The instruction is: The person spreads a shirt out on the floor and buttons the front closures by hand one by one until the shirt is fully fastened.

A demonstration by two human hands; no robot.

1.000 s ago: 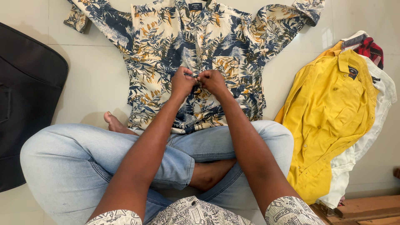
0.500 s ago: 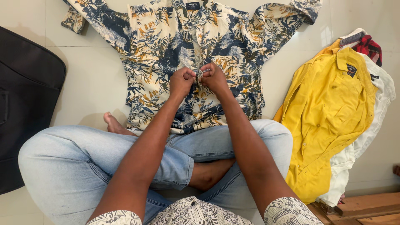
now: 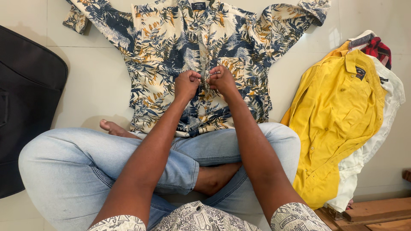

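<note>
- The person sits cross-legged on the tiled floor (image 3: 98, 81) with a leaf-print shirt (image 3: 167, 47) spread flat in front of the knees, collar pointing away, sleeves thrown out toward the far left and far right.
- The left hand (image 3: 187, 84) is curled shut, pinching the shirt's front strip about halfway down the chest.
- The right hand (image 3: 221, 79) is closed the same way, pinching the opposite edge of that strip, so the two sets of knuckles are nearly touching.
- The front above the hands looks closed, and the part below, toward the hem by the jeans (image 3: 85, 162), looks looser, so my guess is this is mid-buttoning, working on a middle button. The button itself is hidden by the fingers, so I can't tell if it's through the hole.
- Whatever comes next there calls for small fingertip work: keeping both edges lined up and the cloth taut so the print doesn't bunch. Judgement call, not something visible.
- Off toward the right side of the floor there's a pile: a yellow shirt (image 3: 342, 115) on top, a white garment (image 3: 385, 124) under it, and a bit of red plaid cloth (image 3: 379, 49) poking out at the far end.
- A black bag (image 3: 25, 98) lies along the left edge, well apart from the hands.
- Some wooden planks (image 3: 376, 214) show in the near right corner.
</note>
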